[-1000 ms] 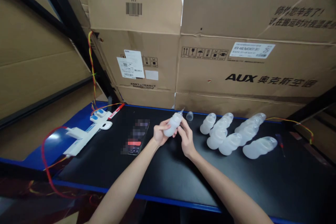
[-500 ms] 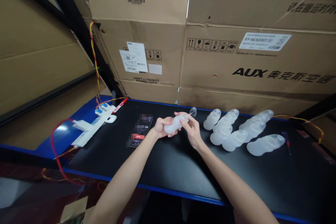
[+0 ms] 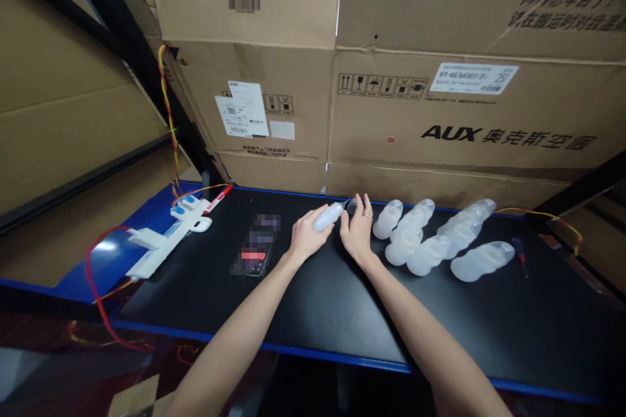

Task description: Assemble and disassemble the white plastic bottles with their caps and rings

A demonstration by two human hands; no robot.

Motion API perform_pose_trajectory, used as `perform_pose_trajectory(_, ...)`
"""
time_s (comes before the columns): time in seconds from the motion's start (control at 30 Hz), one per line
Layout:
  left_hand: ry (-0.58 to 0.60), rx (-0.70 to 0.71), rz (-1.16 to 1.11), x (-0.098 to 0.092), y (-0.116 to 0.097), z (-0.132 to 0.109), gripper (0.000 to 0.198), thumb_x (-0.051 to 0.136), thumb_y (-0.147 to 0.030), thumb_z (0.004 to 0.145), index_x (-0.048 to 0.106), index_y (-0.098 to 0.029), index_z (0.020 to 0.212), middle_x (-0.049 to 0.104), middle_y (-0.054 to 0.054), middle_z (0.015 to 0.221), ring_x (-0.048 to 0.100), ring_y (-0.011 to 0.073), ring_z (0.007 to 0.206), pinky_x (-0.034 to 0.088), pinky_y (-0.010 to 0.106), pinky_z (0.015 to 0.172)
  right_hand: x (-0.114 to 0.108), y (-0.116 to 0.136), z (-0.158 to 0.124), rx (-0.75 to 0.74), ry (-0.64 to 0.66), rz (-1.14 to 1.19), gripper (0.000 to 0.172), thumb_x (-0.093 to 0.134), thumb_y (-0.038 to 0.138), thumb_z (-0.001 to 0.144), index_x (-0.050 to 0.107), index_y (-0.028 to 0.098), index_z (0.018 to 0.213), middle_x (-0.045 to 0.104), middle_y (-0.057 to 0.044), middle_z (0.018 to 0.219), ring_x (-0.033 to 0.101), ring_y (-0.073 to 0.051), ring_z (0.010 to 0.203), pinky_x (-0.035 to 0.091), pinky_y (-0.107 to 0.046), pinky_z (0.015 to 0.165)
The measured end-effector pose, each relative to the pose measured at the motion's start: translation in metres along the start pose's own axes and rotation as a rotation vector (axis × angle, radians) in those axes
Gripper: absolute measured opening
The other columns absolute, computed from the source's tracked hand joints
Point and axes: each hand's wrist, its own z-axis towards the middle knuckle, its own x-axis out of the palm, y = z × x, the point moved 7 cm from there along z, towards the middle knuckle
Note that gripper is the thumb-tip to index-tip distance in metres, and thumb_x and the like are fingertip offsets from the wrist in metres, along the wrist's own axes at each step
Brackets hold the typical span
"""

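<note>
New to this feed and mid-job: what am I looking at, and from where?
There is no machine: these are a person's bare hands, seen from one camera worn on the head. The left hand holds a whitish bottle. The right hand is open beside a clear cap; whether they touch is hard to tell. On the black table, similar bottles sit to the right and a phone lies to the left. Farther left are a power strip and a red marker. Cardboard stands behind.

power strip, left | red-white marker near it | phone | screwdriver, right | cardboard behind
</note>
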Motion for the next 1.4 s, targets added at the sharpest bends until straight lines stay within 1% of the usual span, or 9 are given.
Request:
perform_pose_trajectory(0.13, -0.058, -0.016, 0.163, -0.01, 0.002, 0.0, 0.059, 0.088, -0.026, 0.081, 0.077, -0.033, 0.138, 0.079, 0.008, 0.129, 0.075, 0.0361, 0.115, 0.058, 0.047, 0.105, 0.013, -0.017, -0.004, 0.038, 0.091, -0.083, 0.058, 0.057, 0.025, 0.092, 0.057, 0.014, 0.148, 0.039, -0.024, 0.167, 0.025, -0.044, 0.161, 0.028, -0.077, 0.126)
perform_pose_trajectory(0.3, -0.086, -0.04, 0.211, -0.017, 0.002, 0.002, 0.057, 0.087, -0.026, 0.082, 0.077, -0.032, 0.138, 0.079, 0.008, 0.127, 0.075, 0.0356, 0.112, 0.057, 0.043, 0.1, 0.006, -0.017, -0.007, 0.065, 0.058, -0.079, 0.025, 0.063, 0.026, 0.088, 0.068, 0.019, 0.111, 0.06, -0.019, 0.132, 0.051, -0.039, 0.133, 0.043, -0.068, 0.117)
perform_pose_trajectory(0.5, -0.082, -0.092, 0.189, -0.019, 0.008, 0.005, 0.057, 0.084, -0.023, 0.082, 0.077, -0.032, 0.138, 0.077, 0.007, 0.133, 0.073, 0.0354, 0.119, 0.054, 0.044, 0.103, 0.002, -0.027, -0.003, 0.238, -0.009, 0.161, 0.039, 0.067, 0.04, 0.093, 0.06, 0.017, 0.123, 0.067, -0.017, 0.12, 0.065, -0.03, 0.109, 0.055, -0.053, 0.103)
perform_pose_trajectory(0.7, -0.024, -0.183, -0.123, -0.015, 0.023, 0.007, 0.061, 0.088, -0.02, 0.069, 0.082, -0.028, 0.13, 0.079, 0.004, 0.119, 0.073, 0.0247, 0.098, 0.054, 0.034, 0.089, -0.005, -0.046, -0.003, 0.44, -0.202, 0.535, 0.054, 0.056, 0.063, 0.104, 0.05, 0.019, 0.135, 0.066, -0.015, 0.129, 0.072, -0.019, 0.089, 0.062, -0.038, 0.086)
perform_pose_trajectory(0.77, 0.02, -0.159, -0.173, -0.011, 0.021, 0.007, 0.061, 0.088, -0.019, 0.067, 0.083, -0.027, 0.128, 0.079, 0.004, 0.118, 0.072, 0.0239, 0.098, 0.053, 0.032, 0.088, -0.006, -0.043, -0.002, 0.426, -0.2, 0.59, 0.054, 0.056, 0.063, 0.105, 0.05, 0.02, 0.136, 0.066, -0.015, 0.13, 0.074, -0.019, 0.089, 0.063, -0.039, 0.087)
perform_pose_trajectory(0.97, 0.098, -0.082, -0.219, -0.003, 0.008, 0.003, 0.058, 0.089, -0.025, 0.066, 0.085, -0.025, 0.124, 0.08, 0.007, 0.118, 0.072, 0.0252, 0.099, 0.055, 0.035, 0.09, 0.0, -0.013, -0.002, 0.239, 0.02, 0.659, 0.047, 0.066, 0.06, 0.101, 0.058, 0.022, 0.128, 0.071, -0.013, 0.123, 0.073, -0.023, 0.104, 0.063, -0.039, 0.091)
perform_pose_trajectory(1.07, 0.107, -0.164, -0.32, -0.003, 0.009, 0.002, 0.061, 0.091, -0.03, 0.062, 0.085, -0.02, 0.122, 0.081, 0.009, 0.118, 0.073, 0.0261, 0.099, 0.057, 0.036, 0.089, -0.001, -0.006, -0.004, 0.223, 0.037, 0.719, 0.046, 0.071, 0.058, 0.099, 0.056, 0.024, 0.126, 0.07, -0.012, 0.125, 0.074, -0.023, 0.104, 0.064, -0.038, 0.09)
perform_pose_trajectory(1.27, 0.208, -0.375, -0.526, 0.003, 0.015, -0.002, 0.078, 0.092, -0.037, 0.064, 0.078, -0.014, 0.137, 0.081, 0.007, 0.093, 0.066, 0.0164, 0.067, 0.05, 0.026, 0.057, -0.002, 0.006, -0.007, 0.18, 0.066, 0.777, 0.047, 0.073, 0.058, 0.098, 0.053, 0.027, 0.126, 0.067, -0.011, 0.13, 0.075, -0.022, 0.105, 0.064, -0.038, 0.091)
perform_pose_trajectory(1.4, 0.311, -0.404, -0.691, 0.007, 0.011, -0.003, 0.08, 0.09, -0.032, 0.063, 0.075, -0.009, 0.138, 0.077, 0.006, 0.085, 0.066, 0.0164, 0.064, 0.048, 0.024, 0.051, -0.006, 0.018, -0.002, 0.145, 0.162, 0.839, 0.045, 0.076, 0.054, 0.097, 0.053, 0.027, 0.124, 0.069, -0.012, 0.131, 0.077, -0.023, 0.105, 0.064, -0.039, 0.091)
